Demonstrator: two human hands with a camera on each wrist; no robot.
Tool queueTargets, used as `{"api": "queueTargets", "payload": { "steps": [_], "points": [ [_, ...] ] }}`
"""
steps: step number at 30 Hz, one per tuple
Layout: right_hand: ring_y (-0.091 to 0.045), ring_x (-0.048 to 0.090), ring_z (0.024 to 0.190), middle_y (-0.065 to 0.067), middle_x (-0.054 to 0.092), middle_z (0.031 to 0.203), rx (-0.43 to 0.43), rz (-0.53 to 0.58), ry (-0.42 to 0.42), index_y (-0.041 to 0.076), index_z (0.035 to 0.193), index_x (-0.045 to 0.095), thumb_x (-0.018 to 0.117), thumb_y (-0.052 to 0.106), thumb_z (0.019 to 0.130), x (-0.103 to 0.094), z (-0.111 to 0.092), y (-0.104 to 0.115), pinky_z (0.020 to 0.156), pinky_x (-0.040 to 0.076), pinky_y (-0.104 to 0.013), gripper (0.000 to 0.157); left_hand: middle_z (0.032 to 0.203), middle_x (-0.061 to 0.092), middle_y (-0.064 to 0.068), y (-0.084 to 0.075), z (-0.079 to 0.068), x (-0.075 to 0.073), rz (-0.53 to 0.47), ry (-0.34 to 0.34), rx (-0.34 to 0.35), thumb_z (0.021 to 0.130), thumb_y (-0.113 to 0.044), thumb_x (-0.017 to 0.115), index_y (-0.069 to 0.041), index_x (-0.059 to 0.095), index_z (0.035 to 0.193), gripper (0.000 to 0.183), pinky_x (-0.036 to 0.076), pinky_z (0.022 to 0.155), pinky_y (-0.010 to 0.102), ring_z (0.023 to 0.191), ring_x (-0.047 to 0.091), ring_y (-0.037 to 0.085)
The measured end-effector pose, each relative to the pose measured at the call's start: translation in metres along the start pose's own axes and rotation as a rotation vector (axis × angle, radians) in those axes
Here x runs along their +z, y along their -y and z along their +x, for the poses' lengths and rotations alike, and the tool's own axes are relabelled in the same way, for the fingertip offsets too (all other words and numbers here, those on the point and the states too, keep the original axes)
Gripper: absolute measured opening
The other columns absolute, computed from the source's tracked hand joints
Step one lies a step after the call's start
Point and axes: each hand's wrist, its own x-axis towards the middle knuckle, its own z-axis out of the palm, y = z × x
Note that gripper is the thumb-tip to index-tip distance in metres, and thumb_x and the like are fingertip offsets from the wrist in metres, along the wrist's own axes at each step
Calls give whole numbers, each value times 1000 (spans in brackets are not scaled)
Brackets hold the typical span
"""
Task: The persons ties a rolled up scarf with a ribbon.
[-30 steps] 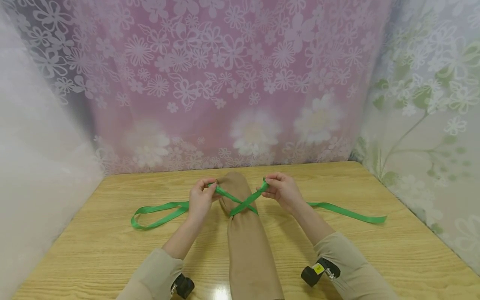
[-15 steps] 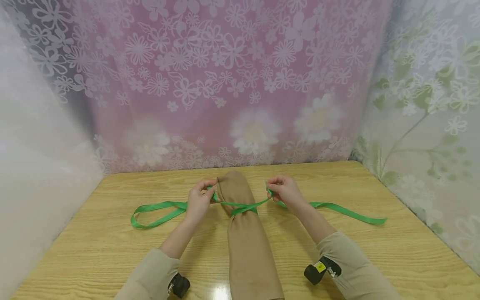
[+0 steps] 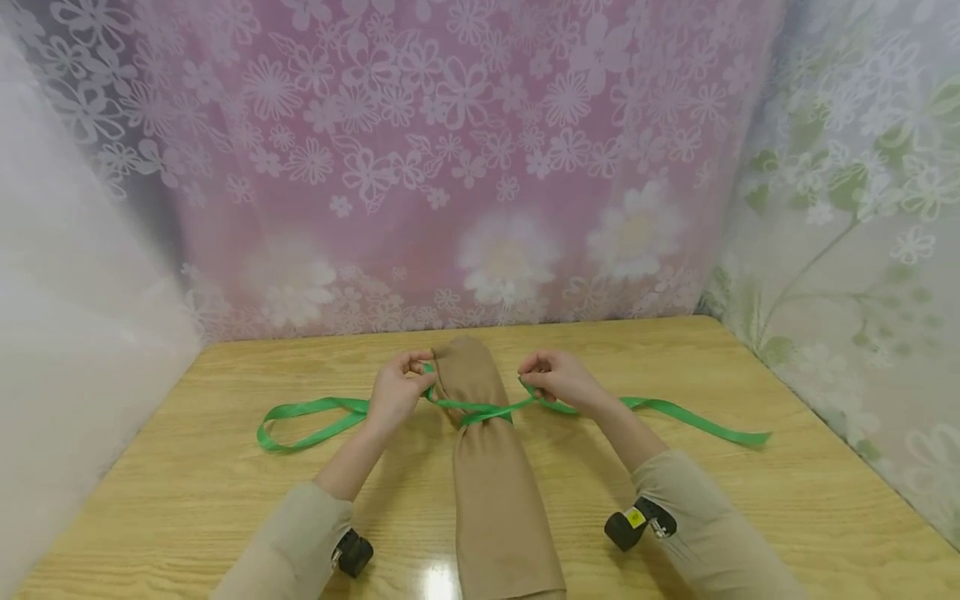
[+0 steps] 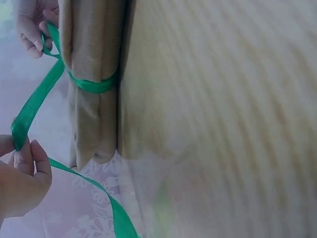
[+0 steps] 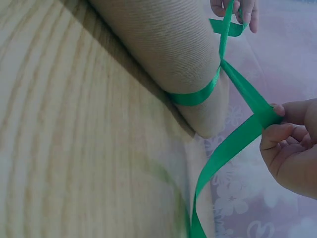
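Note:
A long folded brown cloth [image 3: 501, 492] lies lengthwise on the table, gathered in near its far end. Round that narrowed part runs a green ribbon [image 5: 195, 96], its two ends crossed on top of the cloth. My left hand [image 3: 397, 392] pinches one end of the ribbon just left of the cloth. To the right, my right hand [image 3: 566, 383] pinches the other end between thumb and forefinger. Both wrist views show the ribbon rising from the crossing to each hand, with its loose tails hanging past the fingers.
The wooden table [image 3: 225, 500] carries everything. A looped ribbon tail rests on the left, and a straighter one stretches to the right. Patterned curtains [image 3: 450, 167] hang behind the table and along its sides. Black cameras [image 3: 626, 527] are strapped at the sleeves.
The raised, crossed ribbon ends have come down nearly flat over the cloth, and the crossing sits closer to it. The right hand has shifted slightly left over the last half second.

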Motion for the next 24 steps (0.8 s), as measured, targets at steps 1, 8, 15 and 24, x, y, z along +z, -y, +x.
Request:
{"api": "queueTargets", "payload": {
  "steps": [1, 8, 15, 24],
  "points": [
    [-14, 45, 53, -12, 55, 71, -9, -27, 2, -8, 103, 56, 55, 7, 92, 0, 1, 2, 50, 40, -27, 19, 85, 52, 6, -1, 1, -1, 15, 1, 3, 87, -3, 58, 4, 53, 121, 34, 31, 48, 18, 57, 53, 12],
    [-28, 51, 59, -18, 58, 78, -39, -185, 11, -4, 102, 58, 57, 6, 90, 1, 3, 12, 53, 43, -29, 15, 86, 61, 8, -11, 3, -2, 125, -47, 9, 86, -10, 63, 2, 65, 100, 19, 37, 58, 26, 79, 50, 20],
    [-34, 58, 70, -13, 62, 90, -55, -308, 5, 1, 101, 63, 57, 3, 89, 3, 1, 19, 62, 49, -36, 13, 120, 59, 15, -17, -1, -4, 181, 23, 38, 86, -1, 59, 2, 68, 95, 13, 45, 74, 31, 115, 48, 28],
    [-20, 60, 69, -6, 63, 93, -140, -368, 28, 4, 100, 67, 54, 1, 89, 5, 2, 25, 63, 52, -32, 17, 89, 66, 18, -19, 4, -2, 215, 107, 56, 87, 0, 53, 0, 69, 104, 23, 23, 35, 18, 35, 24, 6]
  ]
}}
